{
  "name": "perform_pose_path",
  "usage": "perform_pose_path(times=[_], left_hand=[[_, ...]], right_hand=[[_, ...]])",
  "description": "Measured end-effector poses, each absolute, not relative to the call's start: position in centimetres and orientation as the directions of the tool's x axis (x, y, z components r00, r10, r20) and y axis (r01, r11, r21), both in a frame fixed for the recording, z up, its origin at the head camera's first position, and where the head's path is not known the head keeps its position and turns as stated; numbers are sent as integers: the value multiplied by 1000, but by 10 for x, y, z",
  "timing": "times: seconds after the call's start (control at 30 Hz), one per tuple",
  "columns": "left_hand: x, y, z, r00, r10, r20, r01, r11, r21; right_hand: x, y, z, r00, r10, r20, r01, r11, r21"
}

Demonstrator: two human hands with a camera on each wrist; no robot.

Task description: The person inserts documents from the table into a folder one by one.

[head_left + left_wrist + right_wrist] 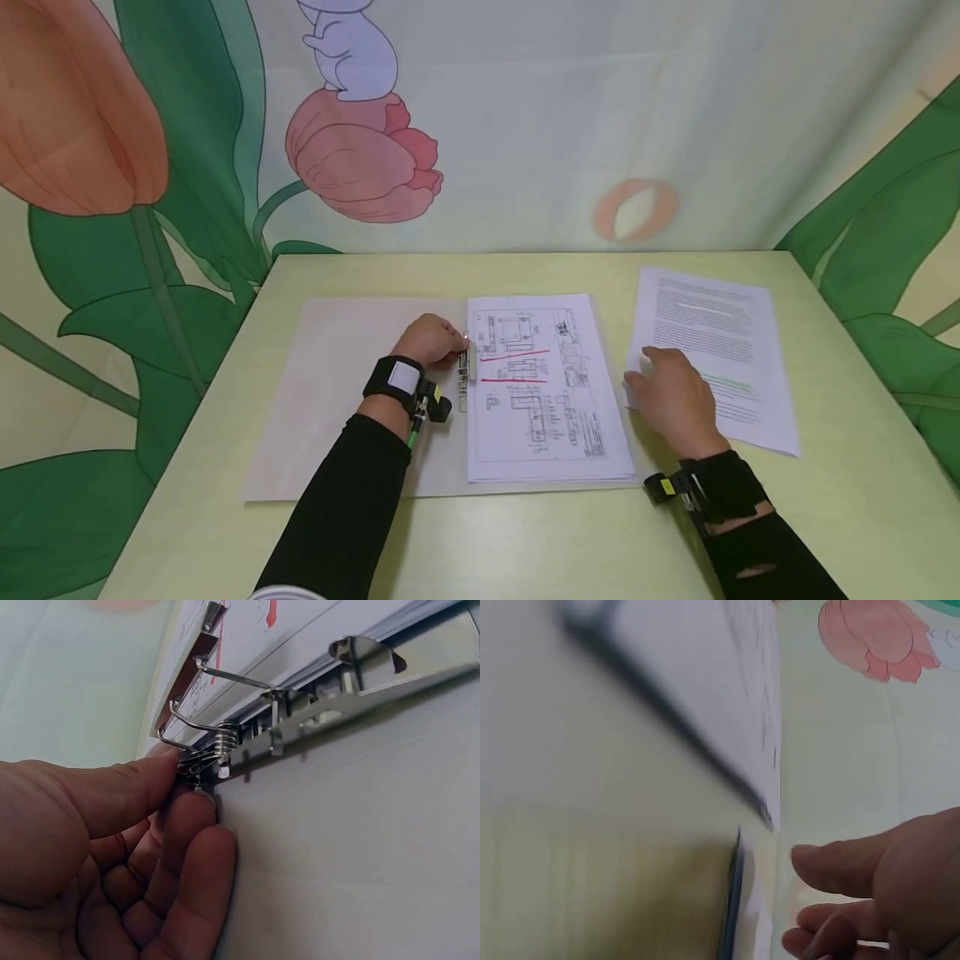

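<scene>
Sleeves frame an open folder (352, 392) on the surface (525, 542). At its spine, the left hand (429, 340) pinches the clip (463, 371) lever; best to keep thumb pressure steady. Drawings (536, 383) lie right of it. Spread, the right hand (675, 400) rests on 1 text sheet (720, 333).

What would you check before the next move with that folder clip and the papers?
1. Left hand pinches the metal clip lever: ok.
2. Clip bar raised off the drawing sheets: cannot tell; the wire arms stand up, but the bar's contact is hidden.
3. Drawing sheets stacked squarely in the open folder: ok.
4. Right hand on the text pages: ok, fingers rest at their left edge.
5. Text pages gripped: not ok, the fingers lie flat.
6. Right wrist view sharp: not ok, blurred.
</scene>
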State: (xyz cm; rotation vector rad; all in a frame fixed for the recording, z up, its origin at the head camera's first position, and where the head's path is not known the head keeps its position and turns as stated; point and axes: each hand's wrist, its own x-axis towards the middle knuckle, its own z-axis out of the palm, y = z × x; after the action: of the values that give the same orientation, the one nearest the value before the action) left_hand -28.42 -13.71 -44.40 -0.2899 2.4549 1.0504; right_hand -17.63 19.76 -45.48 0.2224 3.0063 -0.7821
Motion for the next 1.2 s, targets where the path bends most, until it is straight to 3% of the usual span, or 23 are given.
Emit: perform_pose_path(times=[0.2, 0.4, 0.67, 0.83, 1.0, 1.2], left_hand=[[-283, -141, -445, -874, -31, -485, -377, 671, 638], [-282, -143, -445, -877, -31, -479, -370, 678, 635], [-282, -141, -446, -876, -33, -481, -378, 665, 644], [-282, -140, -446, -879, -31, -476, -371, 670, 642], [-281, -138, -445, -879, -32, -476, -372, 671, 642], [-281, -135, -444, -877, -29, -480, -373, 671, 641]], right_hand=[[-178, 219, -457, -990, 59, -131, 103, 926, -363], [-177, 234, -456, -984, 16, -179, 77, 939, -336], [-172, 290, -442, -971, 201, -127, 234, 904, -357], [-162, 323, -442, -930, 303, -207, 355, 885, -302], [-160, 330, -448, -884, 365, -293, 445, 849, -285], [-162, 331, -448, -882, 375, -286, 457, 829, -322]])
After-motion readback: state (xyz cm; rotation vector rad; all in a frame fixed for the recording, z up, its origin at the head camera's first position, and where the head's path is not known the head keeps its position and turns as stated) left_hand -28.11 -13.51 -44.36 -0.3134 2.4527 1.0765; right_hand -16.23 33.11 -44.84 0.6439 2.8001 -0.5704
